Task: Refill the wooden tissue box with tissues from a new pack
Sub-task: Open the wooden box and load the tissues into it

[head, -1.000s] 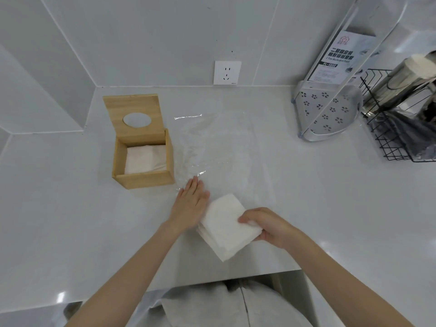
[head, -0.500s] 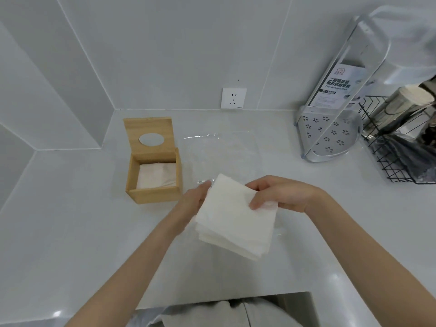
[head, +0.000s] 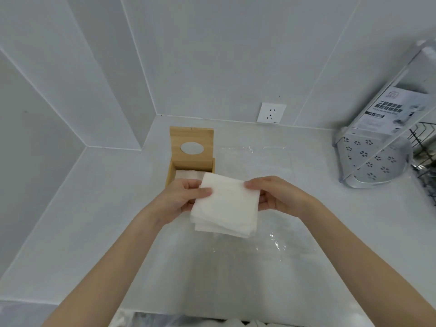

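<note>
A stack of white tissues (head: pixel 225 206) hangs in the air above the counter, held by both hands. My left hand (head: pixel 181 200) grips its left edge with the thumb on top. My right hand (head: pixel 276 197) pinches its upper right corner. Just behind the stack stands the wooden tissue box (head: pixel 191 156), its lid with an oval hole raised upright at the back. White tissues (head: pixel 187 175) lie inside it; the stack and my left hand hide the box's front. The clear plastic wrapper (head: pixel 254 166) of the pack lies flat on the counter to the right of the box.
A perforated metal corner rack (head: pixel 372 161) with a printed card stands at the right, with a black wire basket (head: pixel 424 159) beside it. A wall socket (head: pixel 271 112) sits on the back wall. The white counter (head: pixel 94 220) meets tiled walls at the left and back.
Both hands lifted the tissue stack off the counter's front and carried it up and back toward the wooden box. The camera view also tilted upward.
</note>
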Demonstrator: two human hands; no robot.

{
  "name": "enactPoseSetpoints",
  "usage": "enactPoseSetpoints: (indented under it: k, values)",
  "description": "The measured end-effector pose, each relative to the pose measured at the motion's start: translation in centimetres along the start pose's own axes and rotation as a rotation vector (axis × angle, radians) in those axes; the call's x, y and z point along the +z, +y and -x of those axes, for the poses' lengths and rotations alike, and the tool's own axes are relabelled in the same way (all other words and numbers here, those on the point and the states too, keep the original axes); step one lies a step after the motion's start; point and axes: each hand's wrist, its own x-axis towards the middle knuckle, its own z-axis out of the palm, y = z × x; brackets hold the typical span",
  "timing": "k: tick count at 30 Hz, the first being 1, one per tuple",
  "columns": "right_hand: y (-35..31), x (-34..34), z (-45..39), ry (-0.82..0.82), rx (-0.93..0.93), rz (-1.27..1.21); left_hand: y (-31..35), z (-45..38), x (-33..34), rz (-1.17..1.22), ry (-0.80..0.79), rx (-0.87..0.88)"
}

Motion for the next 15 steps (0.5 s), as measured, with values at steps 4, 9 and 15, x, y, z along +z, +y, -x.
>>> enactPoseSetpoints:
  k: [4,9,15]
  values:
    - [-0.3,1.2,-2.4,0.052,0.005,-0.140,0.9,-0.7,-2.5,0.047,0.090,0.015]
    - [-1.2,3.2,-6.1,0.140,0.001,-0.155,1.8,-1.8,-4.9,0.025,0.186,-0.012]
    - [-2.8,4.7,-9.7,0.253,-0.043,-0.124,2.3,-3.9,-8.1,-0.032,0.338,0.043]
